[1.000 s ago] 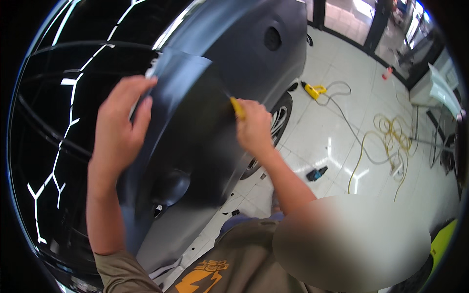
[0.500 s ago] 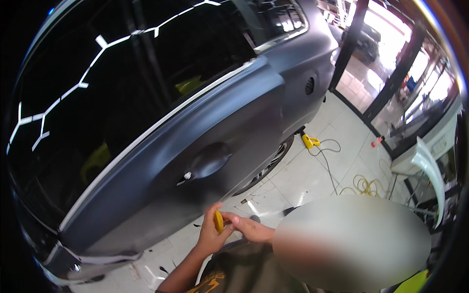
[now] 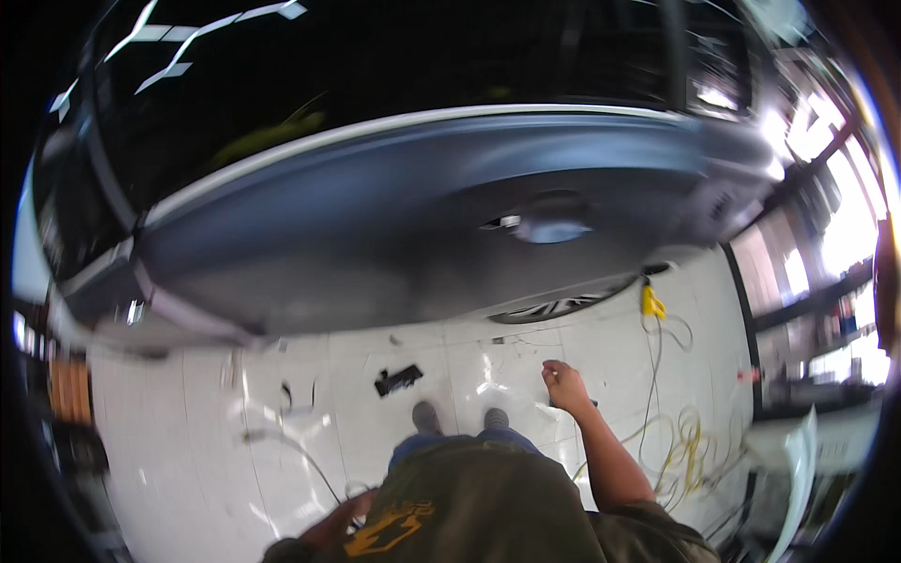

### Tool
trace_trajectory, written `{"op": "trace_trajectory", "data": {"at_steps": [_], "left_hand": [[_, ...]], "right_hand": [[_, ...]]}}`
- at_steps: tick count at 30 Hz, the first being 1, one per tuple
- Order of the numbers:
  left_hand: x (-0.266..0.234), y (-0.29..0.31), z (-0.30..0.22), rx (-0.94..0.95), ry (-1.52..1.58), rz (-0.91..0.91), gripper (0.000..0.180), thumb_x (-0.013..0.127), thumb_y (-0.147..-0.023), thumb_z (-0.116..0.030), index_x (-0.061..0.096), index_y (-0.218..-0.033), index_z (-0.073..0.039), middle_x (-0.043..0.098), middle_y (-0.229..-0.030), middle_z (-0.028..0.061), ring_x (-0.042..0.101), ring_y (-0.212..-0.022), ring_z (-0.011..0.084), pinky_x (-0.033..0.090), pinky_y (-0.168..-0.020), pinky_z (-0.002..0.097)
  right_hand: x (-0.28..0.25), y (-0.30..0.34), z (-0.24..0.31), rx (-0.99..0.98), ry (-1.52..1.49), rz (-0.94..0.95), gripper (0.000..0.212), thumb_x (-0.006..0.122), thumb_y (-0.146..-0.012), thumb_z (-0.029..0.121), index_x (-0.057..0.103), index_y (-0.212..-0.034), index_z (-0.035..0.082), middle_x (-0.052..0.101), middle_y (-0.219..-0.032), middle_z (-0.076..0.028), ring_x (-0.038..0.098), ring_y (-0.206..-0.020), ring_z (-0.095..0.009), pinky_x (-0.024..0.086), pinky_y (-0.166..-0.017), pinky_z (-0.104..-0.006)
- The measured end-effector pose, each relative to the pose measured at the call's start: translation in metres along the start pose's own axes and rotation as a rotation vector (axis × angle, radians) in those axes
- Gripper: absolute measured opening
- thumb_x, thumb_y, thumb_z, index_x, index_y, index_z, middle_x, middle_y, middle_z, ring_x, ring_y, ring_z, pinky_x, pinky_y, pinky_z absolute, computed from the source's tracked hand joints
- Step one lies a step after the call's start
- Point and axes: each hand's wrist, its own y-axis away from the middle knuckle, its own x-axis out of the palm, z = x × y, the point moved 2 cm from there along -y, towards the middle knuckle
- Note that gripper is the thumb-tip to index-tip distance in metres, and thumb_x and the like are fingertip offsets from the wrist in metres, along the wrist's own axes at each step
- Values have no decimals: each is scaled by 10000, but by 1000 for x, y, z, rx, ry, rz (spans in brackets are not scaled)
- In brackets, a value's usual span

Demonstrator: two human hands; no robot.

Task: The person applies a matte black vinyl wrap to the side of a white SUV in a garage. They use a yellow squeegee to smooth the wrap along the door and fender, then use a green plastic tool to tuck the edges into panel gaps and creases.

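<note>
A dark grey-blue car (image 3: 375, 249) is filling the upper view, its side panels lying ahead of both hands and apart from them. Pale tiled floor (image 3: 188, 403) is showing between. The person's shirted torso (image 3: 497, 497) is taking up the lower middle and partly covering the left hand (image 3: 355, 511), so I cannot tell its grip. At far right a white curved panel (image 3: 800, 469) is standing near a coiled yellow hose (image 3: 690, 460). The car's wheel (image 3: 568, 305) is peeking out beyond the right hand (image 3: 563, 385), whose fingers are curling loosely inward; blur is keeping me from telling whether they hold anything. A yellow corded tool (image 3: 652, 301) is resting near the wheel, and a small black piece (image 3: 398, 379) is lying ahead of the feet.
</note>
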Motion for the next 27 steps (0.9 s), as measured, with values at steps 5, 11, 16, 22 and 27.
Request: {"op": "trace_trajectory", "data": {"at_steps": [5,11,16,22,27], "left_hand": [[39,-39,11,256,95,-286,573,508,-956,-485,622,-1208,17,661,-1137,138,608,-1012,222,474,-923,379],[137,64,17,46,506,-602,415,536,-968,-372,662,-1157,-24,659,-1084,88,587,-1004,168,470,-867,319],[157,69,89,144,76,-586,499,439,-980,-426,517,-1325,-74,569,-1175,153,602,-1029,268,503,-847,410],[91,122,117,-15,128,-353,553,389,-969,-467,457,-1408,-138,446,-1346,155,566,-1137,321,589,-787,452],[33,154,189,111,340,-544,617,545,-910,-497,559,-1286,-8,631,-1156,198,624,-1052,280,564,-778,385]], "right_hand": [[65,30,-20,-85,136,439,353,588,-932,270,651,-1196,45,665,-1150,-225,673,-989,-355,516,-904,-414],[106,53,-56,-377,283,858,376,588,-930,266,625,-1197,3,663,-1121,-232,648,-1013,-388,510,-912,-442],[115,9,-84,-335,493,825,382,579,-929,282,645,-1174,-3,680,-1112,-230,655,-1042,-372,511,-924,-413],[168,-28,29,-418,345,609,350,586,-935,287,665,-1118,0,703,-1011,-202,677,-967,-318,515,-849,-387],[287,-37,228,-531,-37,531,336,586,-970,286,647,-1147,7,676,-929,-65,618,-843,-146,483,-770,-293]]}}
